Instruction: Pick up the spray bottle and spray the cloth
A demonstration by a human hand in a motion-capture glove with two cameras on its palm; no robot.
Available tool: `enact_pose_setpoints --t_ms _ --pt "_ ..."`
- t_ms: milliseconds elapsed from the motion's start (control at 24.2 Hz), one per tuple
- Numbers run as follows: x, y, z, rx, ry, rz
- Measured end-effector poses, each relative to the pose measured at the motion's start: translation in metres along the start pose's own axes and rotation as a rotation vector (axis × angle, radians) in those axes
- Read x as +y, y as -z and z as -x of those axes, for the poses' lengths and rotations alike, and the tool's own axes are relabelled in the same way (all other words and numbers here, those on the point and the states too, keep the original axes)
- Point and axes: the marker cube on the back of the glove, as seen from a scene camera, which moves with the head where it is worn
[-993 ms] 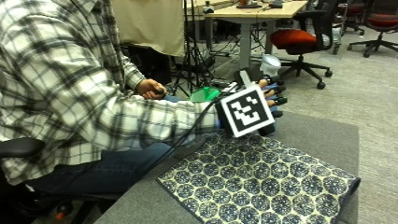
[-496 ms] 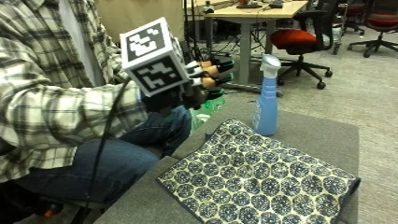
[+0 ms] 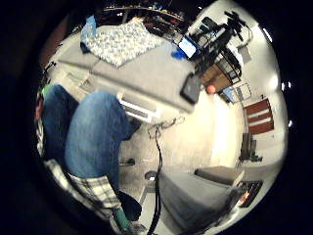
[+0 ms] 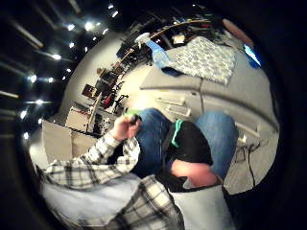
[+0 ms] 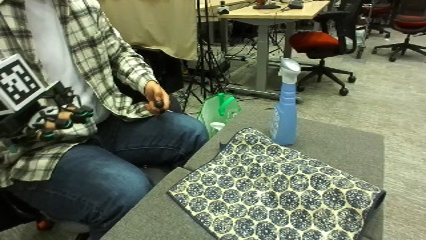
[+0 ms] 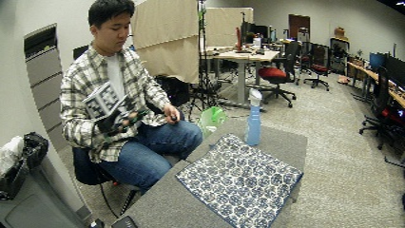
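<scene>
A blue spray bottle (image 5: 285, 102) with a white trigger head stands upright on the grey table (image 5: 333, 142), just past the far edge of the cloth. The blue-and-white patterned cloth (image 5: 279, 192) lies flat on the table. My gloved right hand (image 5: 56, 122) is drawn back against the person's plaid shirt, far from the bottle, its fingers loosely curled and holding nothing. The wide outside view shows the same: right hand (image 6: 120, 121), bottle (image 6: 253, 118), cloth (image 6: 240, 180). Both palm views look across the lap at the distant cloth (image 3: 122, 41) (image 4: 206, 60) and bottle (image 4: 156, 52).
The bare left hand (image 5: 157, 98) rests on the thigh and holds a small dark object. A green bag (image 5: 219, 112) sits on the floor beside the table. A red office chair (image 5: 319, 42) and a desk stand behind. A dark flat device (image 3: 190, 88) lies near the table's end.
My right hand was at the bottle a second ago, then lifted away to the left, and is now back against the torso. The bottle stays standing on the table.
</scene>
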Motion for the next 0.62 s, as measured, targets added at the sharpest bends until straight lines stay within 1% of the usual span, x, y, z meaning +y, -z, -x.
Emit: enact_pose_setpoints --t_ms 165,248,331,414,620 --pt "0.056 -0.013 -0.017 0.029 -0.054 0.047" --pt "0.094 -0.02 -0.019 0.026 -0.12 0.035" --pt "0.119 -0.02 -0.022 -0.003 -0.149 0.004" --pt "0.129 -0.015 -0.031 -0.043 -0.138 0.0" --pt "0.134 -0.016 -0.05 -0.126 -0.17 0.092"
